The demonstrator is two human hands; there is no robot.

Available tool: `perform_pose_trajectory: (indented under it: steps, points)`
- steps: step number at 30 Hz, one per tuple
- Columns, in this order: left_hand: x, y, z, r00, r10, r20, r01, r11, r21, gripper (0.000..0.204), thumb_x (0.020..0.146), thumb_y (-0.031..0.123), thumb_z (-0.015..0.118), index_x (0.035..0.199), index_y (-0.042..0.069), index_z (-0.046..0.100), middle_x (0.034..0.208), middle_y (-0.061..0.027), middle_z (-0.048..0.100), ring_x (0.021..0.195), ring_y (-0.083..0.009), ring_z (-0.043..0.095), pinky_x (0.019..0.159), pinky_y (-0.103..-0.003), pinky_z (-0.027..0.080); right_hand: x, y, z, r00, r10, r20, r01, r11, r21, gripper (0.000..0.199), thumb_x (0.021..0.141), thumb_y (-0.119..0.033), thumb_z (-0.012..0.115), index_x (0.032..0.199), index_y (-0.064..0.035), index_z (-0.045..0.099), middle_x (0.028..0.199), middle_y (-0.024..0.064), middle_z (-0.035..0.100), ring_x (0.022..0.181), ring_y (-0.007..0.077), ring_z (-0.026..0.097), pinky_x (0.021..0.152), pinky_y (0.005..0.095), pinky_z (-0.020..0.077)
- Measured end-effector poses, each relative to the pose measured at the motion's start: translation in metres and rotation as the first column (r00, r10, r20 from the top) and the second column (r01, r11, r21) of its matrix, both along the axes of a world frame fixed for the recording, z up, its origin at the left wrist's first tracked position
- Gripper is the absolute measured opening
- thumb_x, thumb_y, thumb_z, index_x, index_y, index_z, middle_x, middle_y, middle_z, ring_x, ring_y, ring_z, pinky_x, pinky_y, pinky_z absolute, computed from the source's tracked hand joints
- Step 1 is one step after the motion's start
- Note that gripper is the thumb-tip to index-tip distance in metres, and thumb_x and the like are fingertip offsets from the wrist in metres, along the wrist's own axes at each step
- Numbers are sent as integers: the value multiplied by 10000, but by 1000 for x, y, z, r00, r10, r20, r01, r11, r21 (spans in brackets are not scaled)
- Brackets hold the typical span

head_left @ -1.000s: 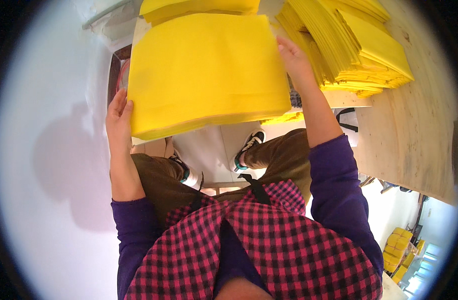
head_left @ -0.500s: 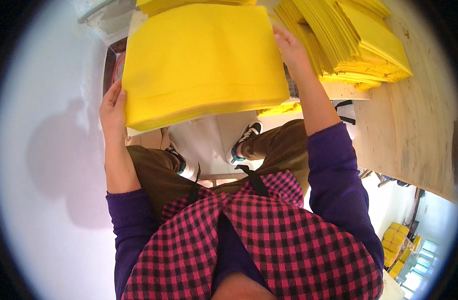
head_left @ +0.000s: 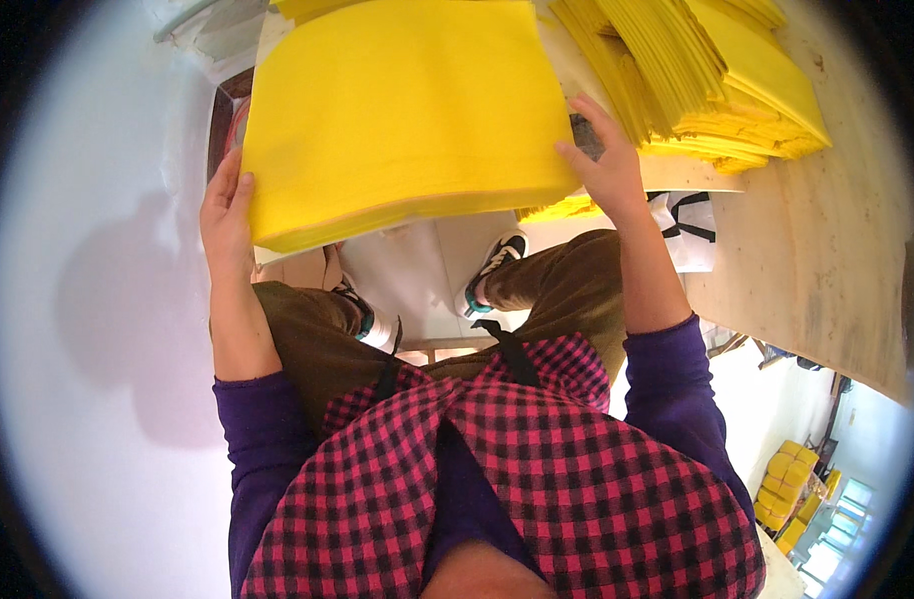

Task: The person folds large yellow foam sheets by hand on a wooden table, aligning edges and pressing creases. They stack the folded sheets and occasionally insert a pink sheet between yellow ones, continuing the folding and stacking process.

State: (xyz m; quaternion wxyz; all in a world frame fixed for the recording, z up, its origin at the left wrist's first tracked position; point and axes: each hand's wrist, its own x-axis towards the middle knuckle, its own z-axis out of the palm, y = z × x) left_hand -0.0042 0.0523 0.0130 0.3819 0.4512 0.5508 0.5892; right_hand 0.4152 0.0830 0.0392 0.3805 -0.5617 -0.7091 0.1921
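Yellow rectangular fabric stack (head_left: 407,110) is touched by half-curled left hand (head_left: 228,205), grip unclear; near-right corner seems steadied by spread, newly shifted right hand (head_left: 609,168)

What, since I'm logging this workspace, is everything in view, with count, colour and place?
Sheet stack: one, yellow, top centre
Farther strip: one, yellow, beyond stack
Folded pile: uncountable layers, yellow, upper right
Low layers: uncountable, yellow, below stack's right corner
Table: one, light brown, right
Bag: one, white with black straps, beside table
Distant bundles: several, yellow, lower right
Window: one visible, pale blue, lower right
Wall: one, white, left
Bar: one, grey, upper left
Floor: one, pale, centre
Shoes: two, black-white-teal, centre
Trousers: one pair, brown, centre
Checked garment: one, pink-black, bottom
Sleeves: two, purple, either side
Left grip: one, bare, stack's left edge
Right grip: one, bare, stack's right edge
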Motion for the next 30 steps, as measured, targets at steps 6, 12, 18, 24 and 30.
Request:
perform_pose_trajectory:
  steps: [6,12,18,24,30]
  points:
    - [3,-2,1,998,42,-40,-43,999,-22,388,933,91,516,1304,-15,472,1293,-137,528,1183,-200,507,982,-296,405,-4,5,7,954,152,259,-175,982,66,463,768,-202,701,1201,-103,573,1366,159,449,1274,321,405,1055,381,334]
    - [2,-3,0,999,17,-43,-18,1000,-11,360,929,103,530,1272,-7,514,1268,-123,551,1150,-188,528,958,-288,420,-2,25,-2,950,140,278,-155,987,32,443,773,-209,691,1187,-96,582,1365,175,444,1273,326,405,1057,376,331]
    - [-2,-3,-2,997,26,-70,-30,998,-55,314,924,110,546,1216,-3,566,1195,-103,595,1059,-154,564,903,-263,441,2,36,-3,933,114,343,-150,985,81,422,787,-201,674,1185,-93,584,1358,183,448,1257,341,416,1054,374,334]
    - [-2,-7,0,997,36,-71,-43,995,-93,295,907,85,563,1188,0,586,1148,-85,615,1016,-131,570,884,-247,439,-1,45,-2,914,109,391,-158,983,95,412,794,-203,662,1181,-85,585,1354,185,451,1259,343,409,1059,381,327]
    - [-2,-9,0,996,35,-76,-41,996,-82,296,898,89,580,1181,1,592,1130,-86,622,994,-131,577,862,-245,451,-14,31,16,913,164,373,-232,962,143,391,747,-183,703,1112,-74,612,1328,156,483,1254,333,418,1060,398,323]
